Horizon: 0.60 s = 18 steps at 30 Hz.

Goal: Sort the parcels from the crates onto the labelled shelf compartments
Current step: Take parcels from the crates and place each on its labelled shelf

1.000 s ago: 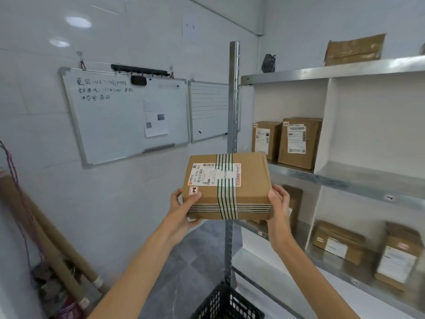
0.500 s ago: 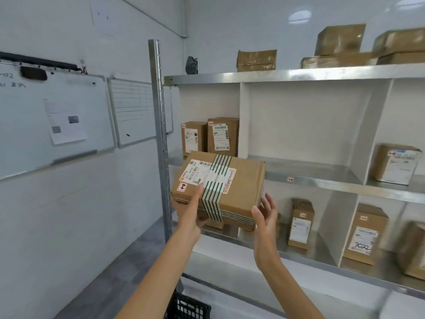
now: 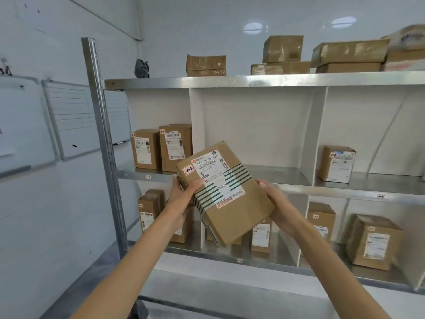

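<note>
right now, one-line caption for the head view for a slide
Both hands, left hand and right hand, hold a taped parcel tilted before a metal shelf of boxes.

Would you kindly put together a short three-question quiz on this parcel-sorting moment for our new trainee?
1. True or false: the striped-tape parcel is held by both the left hand and the right hand.
2. Which compartment of the middle shelf holds no parcel? A) left B) centre C) right
3. Fill in: the small red-edged sticker at the held parcel's corner appears to read 1-__.

Key
1. True; one hand grips each side, and the parcel is tilted.
2. B; the left holds two upright boxes and the right a white-labelled box.
3. 2
</note>
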Each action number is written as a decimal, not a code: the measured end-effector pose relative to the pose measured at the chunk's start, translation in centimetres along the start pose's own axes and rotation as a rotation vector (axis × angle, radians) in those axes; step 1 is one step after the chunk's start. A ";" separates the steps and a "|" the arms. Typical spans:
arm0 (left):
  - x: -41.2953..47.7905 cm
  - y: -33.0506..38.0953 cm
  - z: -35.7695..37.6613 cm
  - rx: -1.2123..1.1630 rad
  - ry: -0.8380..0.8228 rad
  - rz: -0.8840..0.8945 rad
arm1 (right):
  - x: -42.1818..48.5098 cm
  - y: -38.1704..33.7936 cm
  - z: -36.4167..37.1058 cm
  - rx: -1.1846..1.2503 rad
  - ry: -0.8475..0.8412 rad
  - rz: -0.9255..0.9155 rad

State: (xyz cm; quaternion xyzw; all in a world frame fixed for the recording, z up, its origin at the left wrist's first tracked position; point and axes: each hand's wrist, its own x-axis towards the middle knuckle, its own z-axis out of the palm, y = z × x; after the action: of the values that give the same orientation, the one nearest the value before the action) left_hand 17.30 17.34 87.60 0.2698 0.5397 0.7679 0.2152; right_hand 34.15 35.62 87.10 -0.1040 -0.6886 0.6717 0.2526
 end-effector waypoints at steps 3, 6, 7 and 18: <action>1.1 -0.2 1.7 0.043 -0.110 0.039 | -0.1 -0.5 -1.4 -0.054 -0.095 0.095; 1.8 -0.1 3.3 0.064 -0.185 0.085 | -0.3 -0.3 -2.6 -0.034 -0.107 0.131; 2.0 -0.1 3.7 0.065 -0.208 0.096 | -0.2 0.0 -3.1 -0.033 -0.109 0.123; 4.2 -1.2 7.3 0.145 -0.344 0.138 | -0.6 2.4 -6.2 0.063 -0.022 0.017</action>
State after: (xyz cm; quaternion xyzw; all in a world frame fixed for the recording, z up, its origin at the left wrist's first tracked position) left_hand 18.89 25.51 89.25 0.4481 0.5291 0.6825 0.2310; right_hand 37.21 40.96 84.41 -0.0948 -0.6689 0.6963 0.2424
